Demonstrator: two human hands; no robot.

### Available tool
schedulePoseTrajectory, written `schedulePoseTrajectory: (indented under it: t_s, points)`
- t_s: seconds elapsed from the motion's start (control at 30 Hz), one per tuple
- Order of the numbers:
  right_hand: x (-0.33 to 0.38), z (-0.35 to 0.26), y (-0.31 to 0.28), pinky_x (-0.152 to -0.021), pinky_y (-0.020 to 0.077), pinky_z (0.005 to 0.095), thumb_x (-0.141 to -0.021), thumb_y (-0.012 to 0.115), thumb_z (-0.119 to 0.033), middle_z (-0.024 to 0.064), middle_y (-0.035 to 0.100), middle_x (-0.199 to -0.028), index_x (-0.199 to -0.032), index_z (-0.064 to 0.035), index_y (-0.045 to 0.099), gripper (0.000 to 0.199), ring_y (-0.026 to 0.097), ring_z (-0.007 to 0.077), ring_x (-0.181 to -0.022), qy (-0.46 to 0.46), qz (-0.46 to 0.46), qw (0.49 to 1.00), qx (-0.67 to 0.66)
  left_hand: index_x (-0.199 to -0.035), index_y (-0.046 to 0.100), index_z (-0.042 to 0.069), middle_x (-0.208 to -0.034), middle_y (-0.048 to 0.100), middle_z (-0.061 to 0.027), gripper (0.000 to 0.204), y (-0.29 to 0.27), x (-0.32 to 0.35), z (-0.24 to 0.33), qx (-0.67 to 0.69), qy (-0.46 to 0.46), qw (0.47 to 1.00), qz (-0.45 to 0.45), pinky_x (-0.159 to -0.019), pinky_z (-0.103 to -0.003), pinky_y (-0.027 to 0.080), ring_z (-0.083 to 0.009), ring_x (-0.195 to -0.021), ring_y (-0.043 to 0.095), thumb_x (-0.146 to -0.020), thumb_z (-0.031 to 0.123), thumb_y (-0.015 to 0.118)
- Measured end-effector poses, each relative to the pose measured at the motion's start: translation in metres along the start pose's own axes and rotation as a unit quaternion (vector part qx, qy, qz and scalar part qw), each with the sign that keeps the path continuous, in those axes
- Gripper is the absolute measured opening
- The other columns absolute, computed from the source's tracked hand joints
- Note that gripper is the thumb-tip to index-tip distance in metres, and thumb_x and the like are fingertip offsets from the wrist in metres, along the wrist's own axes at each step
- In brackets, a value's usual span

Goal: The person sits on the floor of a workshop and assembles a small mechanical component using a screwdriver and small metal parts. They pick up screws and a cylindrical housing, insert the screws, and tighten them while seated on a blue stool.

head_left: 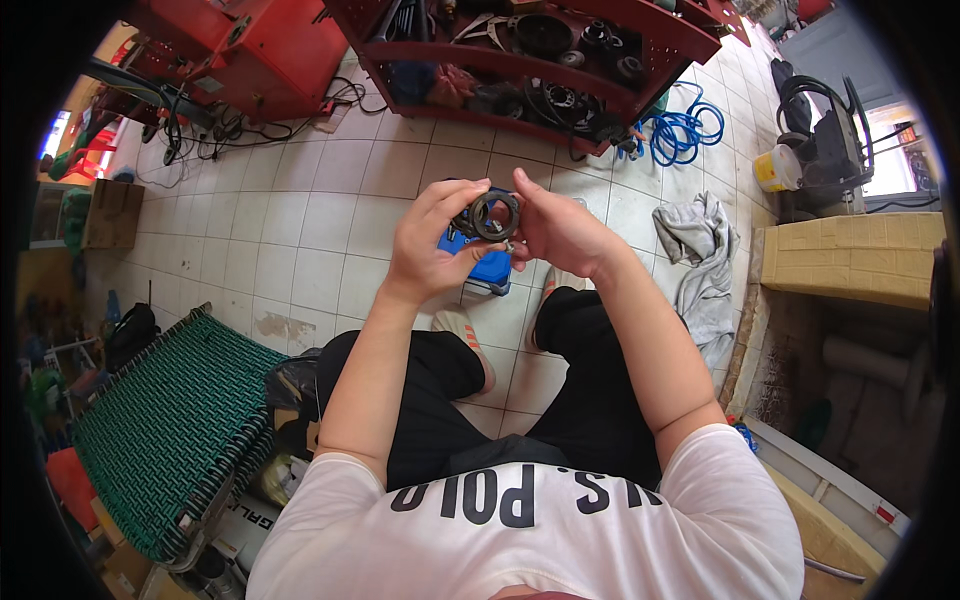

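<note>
Between my hands, above a blue case (pixel 490 274) on the floor, is a dark, round metal part (pixel 494 216) with a hole through its middle, like a ring or collar. Its exact kind is not clear. My left hand (pixel 428 242) grips it from the left, fingers over the top and thumb below. My right hand (pixel 562 232) closes on its right side, with the thumb raised and the other fingers curled behind and under the part. Those fingertips are partly hidden. Both hands cover much of the case.
A red metal shelf cart (pixel 420 108) with tools and round parts stands ahead. Left of it is a red machine (pixel 255 65) with cables. A coiled blue hose (pixel 685 128) and a grey cloth (pixel 700 265) lie right. A green woven seat (pixel 180 420) is at left.
</note>
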State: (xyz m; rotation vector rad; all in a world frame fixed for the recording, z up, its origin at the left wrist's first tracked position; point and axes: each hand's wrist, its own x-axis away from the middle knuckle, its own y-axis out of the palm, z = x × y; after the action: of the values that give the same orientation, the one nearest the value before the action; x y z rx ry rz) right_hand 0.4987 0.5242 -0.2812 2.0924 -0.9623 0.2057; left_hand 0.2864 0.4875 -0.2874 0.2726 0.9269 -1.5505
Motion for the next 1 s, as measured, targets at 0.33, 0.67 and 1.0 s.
schedulePoseTrajectory:
  t_s: [0.33,0.67,1.0]
  points:
    - [0.005,-0.005,0.004,-0.065,0.0484,0.0334,-0.104,0.051,-0.055,0.0026,0.054,-0.08,-0.098,-0.0057,0.06,0.05,0.053,0.0155,-0.066,0.01,-0.003,1.0,0.011,-0.123,0.064,0.0,-0.12,0.068,-0.0163,0.06,-0.001,0.003,0.0,-0.012,-0.003,1.0,0.0,-0.096,-0.038,0.055,-0.031,-0.111,0.067,-0.071,0.013,0.09]
    - [0.005,-0.007,-0.006,-0.068,0.0508,0.035,-0.104,0.054,-0.046,0.0063,0.061,-0.087,-0.099,-0.0031,0.063,0.045,0.058,0.0186,-0.069,0.015,-0.061,0.998,-0.029,-0.127,0.063,0.002,-0.123,0.066,-0.0166,0.06,0.0,0.003,-0.002,0.023,-0.009,1.0,-0.005,-0.098,-0.039,0.054,-0.0322,-0.116,0.066,-0.074,0.015,0.089]
    - [0.002,-0.004,-0.004,-0.068,0.0569,0.0268,-0.094,0.069,-0.02,0.0033,0.067,-0.084,-0.105,0.0002,0.067,0.023,0.066,0.0123,-0.07,-0.042,0.014,0.99,0.133,-0.128,0.063,0.002,-0.128,0.064,-0.014,0.058,0.0,0.006,-0.006,0.001,-0.039,0.999,-0.037,-0.104,-0.041,0.051,-0.0331,-0.121,0.063,-0.073,0.003,0.083]
